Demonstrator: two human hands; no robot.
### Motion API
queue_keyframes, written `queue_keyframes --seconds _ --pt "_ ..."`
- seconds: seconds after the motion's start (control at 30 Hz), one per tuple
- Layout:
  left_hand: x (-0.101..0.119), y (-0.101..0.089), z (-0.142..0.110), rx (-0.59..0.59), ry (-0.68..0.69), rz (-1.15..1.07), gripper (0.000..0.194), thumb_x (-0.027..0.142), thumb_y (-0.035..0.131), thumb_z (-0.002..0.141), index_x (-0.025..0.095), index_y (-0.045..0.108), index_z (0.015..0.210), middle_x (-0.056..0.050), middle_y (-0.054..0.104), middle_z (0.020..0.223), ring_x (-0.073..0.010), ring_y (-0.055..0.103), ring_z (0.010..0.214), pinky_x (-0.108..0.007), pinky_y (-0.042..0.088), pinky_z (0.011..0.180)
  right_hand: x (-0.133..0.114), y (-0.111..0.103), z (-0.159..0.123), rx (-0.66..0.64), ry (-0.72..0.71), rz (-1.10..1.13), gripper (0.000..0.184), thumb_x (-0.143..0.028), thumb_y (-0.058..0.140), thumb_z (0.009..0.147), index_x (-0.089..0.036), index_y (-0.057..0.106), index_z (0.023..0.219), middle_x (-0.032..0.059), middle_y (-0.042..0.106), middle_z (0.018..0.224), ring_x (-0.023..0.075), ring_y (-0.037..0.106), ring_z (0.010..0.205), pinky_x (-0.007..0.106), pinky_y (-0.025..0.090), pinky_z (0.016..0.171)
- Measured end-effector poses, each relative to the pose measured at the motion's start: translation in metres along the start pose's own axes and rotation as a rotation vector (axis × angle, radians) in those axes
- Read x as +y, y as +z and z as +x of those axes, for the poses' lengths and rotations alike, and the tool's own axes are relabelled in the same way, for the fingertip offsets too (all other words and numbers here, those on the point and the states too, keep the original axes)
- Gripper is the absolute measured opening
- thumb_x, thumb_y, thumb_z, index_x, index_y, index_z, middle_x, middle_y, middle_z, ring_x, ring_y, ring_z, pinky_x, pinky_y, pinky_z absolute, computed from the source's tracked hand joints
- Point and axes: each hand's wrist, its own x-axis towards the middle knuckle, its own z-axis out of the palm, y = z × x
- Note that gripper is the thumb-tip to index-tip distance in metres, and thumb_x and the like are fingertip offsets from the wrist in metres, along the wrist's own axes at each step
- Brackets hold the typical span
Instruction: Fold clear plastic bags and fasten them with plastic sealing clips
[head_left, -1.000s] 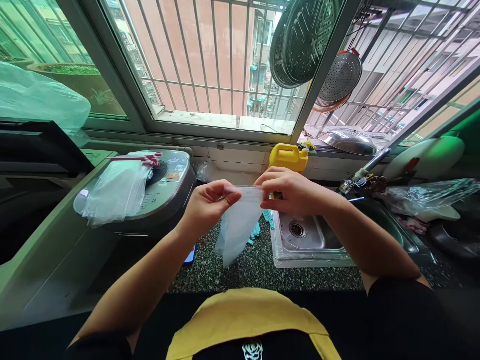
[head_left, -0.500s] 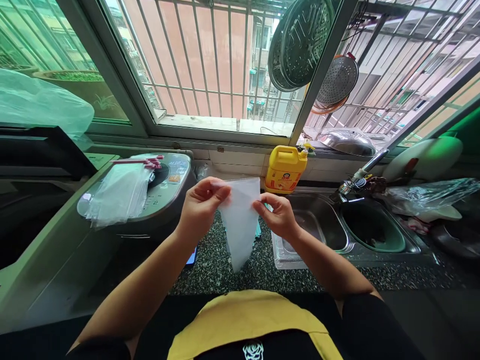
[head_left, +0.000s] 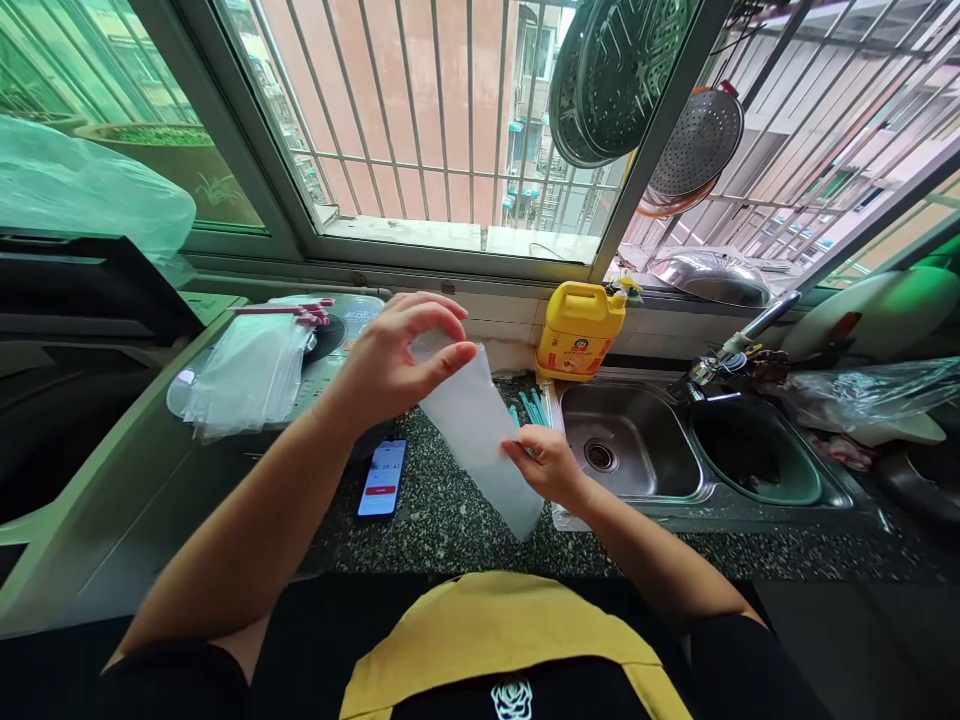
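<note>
A clear plastic bag (head_left: 480, 430) hangs slanted over the dark speckled counter (head_left: 442, 520). My left hand (head_left: 394, 355) pinches its top edge, fingers curled round the mouth. My right hand (head_left: 546, 462) grips the bag's right side lower down. A bunch of teal sticks (head_left: 531, 407) lies on the counter behind the bag, partly hidden by it. A stack of clear bags with red zip strips (head_left: 247, 365) rests on the lid of a grey cooker (head_left: 341, 330) at the left.
A phone (head_left: 382, 477) with a lit screen lies on the counter below my left hand. A yellow detergent jug (head_left: 579, 330) stands by the steel sink (head_left: 637, 455), with a green basin (head_left: 757, 465) and tap (head_left: 724, 355) to the right. Barred window behind.
My left hand rose with the bag's top edge. My right hand slid from the top edge down the bag's right side. The phone has come into full view.
</note>
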Motion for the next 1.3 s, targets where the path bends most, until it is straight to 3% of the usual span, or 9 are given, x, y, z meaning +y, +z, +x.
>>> queue_keyframes --seconds 0.1,0.2,0.57,0.73,0.83,0.97,1.07,1.17,1.3 --pt "0.005 -0.003 0.015 -0.249 -0.045 0.053 0.017 0.035 0.069 0.069 0.019 0.065 0.063 -0.005 0.070 0.082 -0.0181 0.061 0.080 -0.027 0.047 0.072 0.000 0.000 -0.001 0.006 0.000 -0.023 0.042 -0.038 0.042 0.092 -0.016 0.062 0.062 0.0027 0.057 0.054 0.0125 0.050 0.053 0.024 0.036 0.054" --pt "0.000 0.001 0.019 -0.314 -0.058 0.010 0.016 0.033 0.065 0.072 0.020 0.067 0.063 -0.003 0.068 0.070 -0.0153 0.059 0.066 -0.025 0.044 0.060 0.000 0.001 -0.003 -0.007 0.014 -0.028 0.042 -0.039 0.043 0.091 -0.017 0.060 0.060 0.0017 0.054 0.053 0.0119 0.048 0.052 0.023 0.035 0.054" --pt "0.001 0.007 0.015 0.028 -0.099 -0.128 0.018 0.033 0.069 0.070 0.018 0.063 0.061 0.000 0.055 0.058 -0.0109 0.050 0.055 -0.024 0.041 0.053 0.012 0.015 -0.024 -0.024 0.094 0.135 0.051 -0.053 0.040 0.089 -0.016 0.058 0.060 0.0017 0.055 0.055 0.0118 0.048 0.053 0.024 0.036 0.053" --pt "-0.027 0.010 0.001 0.211 -0.117 -0.356 0.041 0.052 0.075 0.062 0.022 0.064 0.088 -0.003 0.066 0.081 -0.0155 0.060 0.077 -0.025 0.048 0.065 0.020 0.033 -0.040 -0.019 0.186 0.204 0.053 -0.053 0.037 0.091 -0.016 0.061 0.061 0.0027 0.058 0.056 0.0128 0.052 0.054 0.024 0.038 0.054" --pt "-0.058 0.020 -0.017 0.230 -0.292 -0.648 0.061 0.066 0.072 0.054 0.024 0.063 0.097 -0.005 0.067 0.084 -0.0173 0.062 0.078 -0.026 0.049 0.062 0.023 0.047 -0.042 -0.008 0.269 0.236 0.053 -0.053 0.038 0.090 -0.016 0.060 0.060 0.0021 0.056 0.055 0.0127 0.050 0.053 0.025 0.039 0.053" --pt "-0.085 0.029 -0.039 0.157 -0.562 -0.684 0.036 0.049 0.080 0.052 0.019 0.066 0.067 -0.003 0.065 0.063 -0.0131 0.058 0.057 -0.025 0.047 0.054 0.034 0.078 -0.050 -0.025 0.332 0.298 0.040 -0.049 0.048 0.085 -0.015 0.063 0.072 0.0026 0.060 0.064 0.0133 0.051 0.059 0.025 0.041 0.057" --pt "-0.087 0.026 -0.047 0.244 -0.630 -0.674 0.027 0.042 0.079 0.054 0.021 0.064 0.061 -0.001 0.066 0.059 -0.0130 0.058 0.053 -0.027 0.049 0.056 0.047 0.107 -0.071 -0.235 0.445 0.334 0.032 -0.043 0.060 0.078 -0.014 0.065 0.089 0.0040 0.065 0.080 0.0157 0.056 0.071 0.025 0.045 0.065" --pt "-0.087 0.023 -0.052 0.248 -0.713 -0.685 0.026 0.041 0.079 0.054 0.021 0.065 0.061 -0.002 0.069 0.060 -0.0152 0.061 0.054 -0.029 0.051 0.059 0.058 0.132 -0.102 -0.584 0.573 0.311 0.022 -0.031 0.056 0.081 -0.013 0.069 0.080 0.0026 0.067 0.076 0.0169 0.060 0.072 0.026 0.046 0.066" --pt "-0.091 0.028 -0.064 0.200 -0.816 -0.660 0.032 0.040 0.081 0.050 0.017 0.063 0.063 -0.004 0.069 0.057 -0.0175 0.064 0.054 -0.030 0.052 0.059 0.065 0.151 -0.130 -0.803 0.571 0.344 0.013 -0.020 0.059 0.075 -0.017 0.071 0.076 -0.0001 0.070 0.072 0.0170 0.063 0.072 0.025 0.048 0.067"
